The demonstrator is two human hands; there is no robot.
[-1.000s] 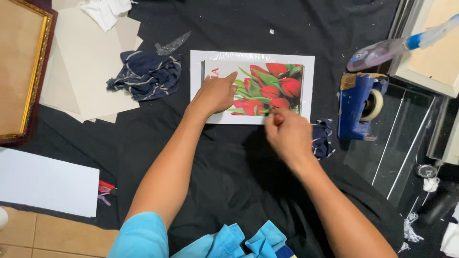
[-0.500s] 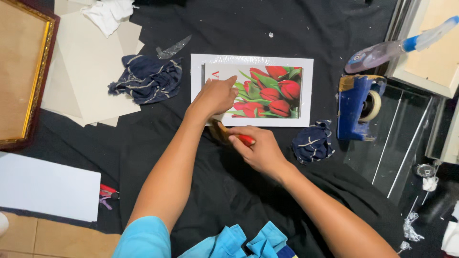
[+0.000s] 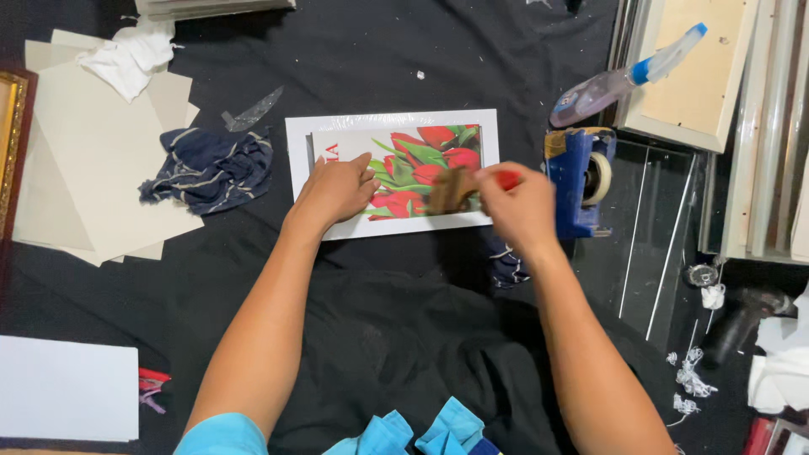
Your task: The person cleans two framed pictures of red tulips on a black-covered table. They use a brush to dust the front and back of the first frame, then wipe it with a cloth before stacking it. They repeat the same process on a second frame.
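The flower picture (image 3: pixel 425 164), red tulips w/ green leaves, lies flat on a white mat board (image 3: pixel 392 173), near the middle of the black cloth (image 3: pixel 379 337) that covers the work surface.

Left hand (image 3: pixel 337 190) is spread flat, palm down, pressing on the left part of the picture and the board under it. Right hand (image 3: pixel 518 206) is closed around a small brush (image 3: pixel 455 190) w/ a red handle; the bristle end is over the right part of the picture. This hand is blurred, so I cannot tell if the brush touches the paper.

The picture looks thin and light, prob. paper or a thin print, so I judge it bends and creases easily and can slide on the smooth board. Best to hold it w/ a flat palm or lift it by the edges, not to pinch the middle. The board seems stiffer, but the corners could dent.

Around: a blue tape dispenser (image 3: pixel 581 181) just right of the board, a spray bottle (image 3: pixel 624 80) above it, a dark striped rag (image 3: pixel 211 168) to the left, beige paper sheets (image 3: pixel 93 177) farther left, a glass pane (image 3: pixel 657 227) on the right.
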